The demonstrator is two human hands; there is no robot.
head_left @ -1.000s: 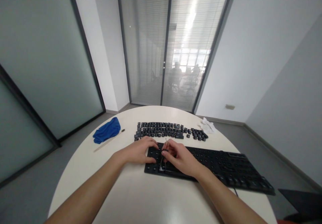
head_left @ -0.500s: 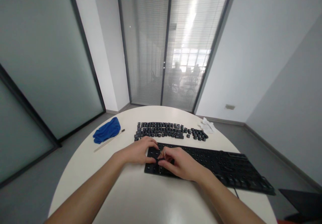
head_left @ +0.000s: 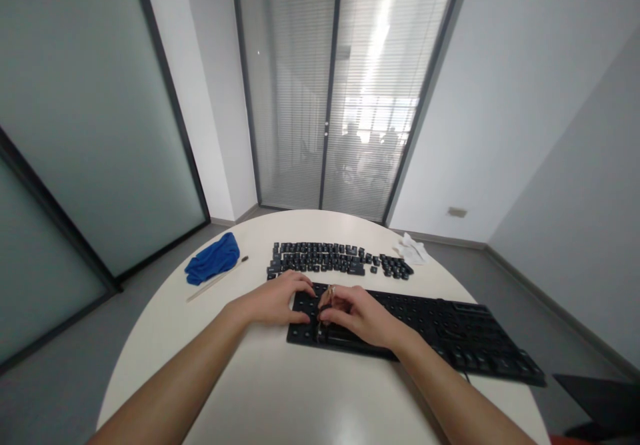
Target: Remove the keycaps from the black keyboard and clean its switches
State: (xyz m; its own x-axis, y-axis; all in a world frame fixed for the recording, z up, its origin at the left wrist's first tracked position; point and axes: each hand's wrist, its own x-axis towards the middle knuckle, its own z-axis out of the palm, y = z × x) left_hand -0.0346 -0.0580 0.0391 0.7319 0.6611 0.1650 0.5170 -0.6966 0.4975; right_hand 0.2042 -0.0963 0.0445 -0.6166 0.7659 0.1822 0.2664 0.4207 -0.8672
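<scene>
A black keyboard (head_left: pixel 400 308) lies aslant on the table, with most of its keycaps off on the left and middle. My left hand (head_left: pixel 275 298) rests on its left end, thumb and fingers spread apart over the bare key seats. Beside it my right hand (head_left: pixel 360 315) is closed in a pinch over the keyboard's left part. Between its fingertips is a small dark thing (head_left: pixel 321 330) with a thin shiny part, largely hidden by the fingers. Loose black keycaps (head_left: pixel 320 258) lie in rows behind the keyboard.
A blue cloth (head_left: pixel 214 259) and a thin brush (head_left: pixel 217 279) with a dark tip lie on the left of the round white table (head_left: pixel 280 391). Crumpled white tissue (head_left: pixel 413 250) sits at the back right. A cable (head_left: pixel 467 377) runs from the keyboard's near edge.
My right hand has shifted slightly to the right and up, its pinch now a little apart from the left thumb. The left hand stays in place.
</scene>
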